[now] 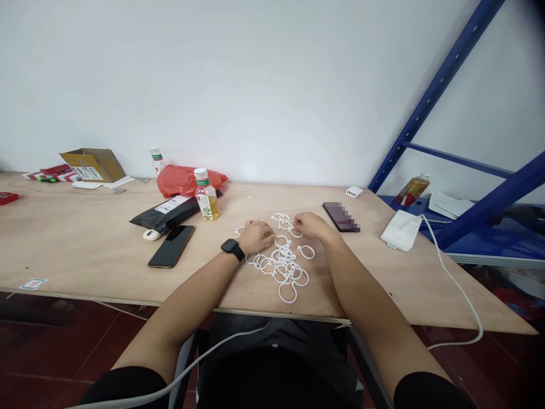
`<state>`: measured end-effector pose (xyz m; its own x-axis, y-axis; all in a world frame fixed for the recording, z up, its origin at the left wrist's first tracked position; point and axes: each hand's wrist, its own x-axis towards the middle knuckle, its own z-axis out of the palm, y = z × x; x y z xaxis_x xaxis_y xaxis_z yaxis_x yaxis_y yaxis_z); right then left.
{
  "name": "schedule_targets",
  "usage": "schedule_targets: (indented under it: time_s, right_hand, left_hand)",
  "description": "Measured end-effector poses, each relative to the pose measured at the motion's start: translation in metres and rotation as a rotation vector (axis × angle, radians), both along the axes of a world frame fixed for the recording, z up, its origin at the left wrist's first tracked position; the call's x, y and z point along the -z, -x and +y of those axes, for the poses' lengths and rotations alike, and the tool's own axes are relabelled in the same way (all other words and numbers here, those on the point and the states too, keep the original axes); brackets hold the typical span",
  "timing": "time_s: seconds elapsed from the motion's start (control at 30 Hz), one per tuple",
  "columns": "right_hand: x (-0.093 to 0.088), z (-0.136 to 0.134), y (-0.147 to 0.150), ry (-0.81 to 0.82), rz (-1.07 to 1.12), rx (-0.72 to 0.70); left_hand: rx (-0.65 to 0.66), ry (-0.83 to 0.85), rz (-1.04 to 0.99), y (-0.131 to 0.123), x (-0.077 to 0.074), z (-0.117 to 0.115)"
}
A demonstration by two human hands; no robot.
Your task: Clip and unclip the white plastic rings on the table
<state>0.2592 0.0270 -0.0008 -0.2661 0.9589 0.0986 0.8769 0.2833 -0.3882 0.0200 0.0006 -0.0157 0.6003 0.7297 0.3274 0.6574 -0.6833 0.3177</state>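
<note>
Your left hand (255, 236), fingers curled, grip not discernible, and right hand (309, 225), fingertips pinching one ring, meet over white plastic rings (283, 264) heaped on the plywood table (85, 244).

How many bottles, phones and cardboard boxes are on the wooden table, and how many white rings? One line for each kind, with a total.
Bottles: 2
Phones: 2
Cardboard boxes: 1
White rings: too tangled to count
Total without rings: 5

Plain white wall (255, 85), plywood table (85, 244), blue metal shelving (447, 74) at right; dark red tiled floor (63, 352)
</note>
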Motion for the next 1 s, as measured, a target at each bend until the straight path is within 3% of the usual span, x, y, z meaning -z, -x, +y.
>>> schedule_targets:
  time_s: [0.07, 0.23, 0.43, 0.63, 0.83, 1.0]
  right_hand:
    - [0.0, -0.003, 0.011, -0.137, 0.093, -0.008]
    - [0.003, -0.014, 0.048, -0.208, 0.361, -0.072]
    - [0.005, -0.021, 0.061, -0.273, 0.349, -0.061]
    - [0.003, -0.024, 0.062, -0.322, 0.256, -0.109]
    - [0.007, -0.021, 0.061, -0.2, 0.598, -0.159]
    - [0.013, -0.016, 0.061, -0.112, 0.715, -0.165]
  left_hand:
    - [-0.03, -0.005, -0.064, 0.0, 0.002, 0.002]
    - [-0.086, 0.006, -0.291, 0.002, 0.007, 0.01]
    - [-0.002, 0.213, -0.68, 0.005, 0.007, 0.013]
    - [-0.024, 0.154, -0.645, 0.004, 0.007, 0.011]
    - [-0.075, 0.125, -0.676, 0.006, 0.004, 0.012]
    - [-0.051, 0.156, -0.684, 0.008, 0.006, 0.012]
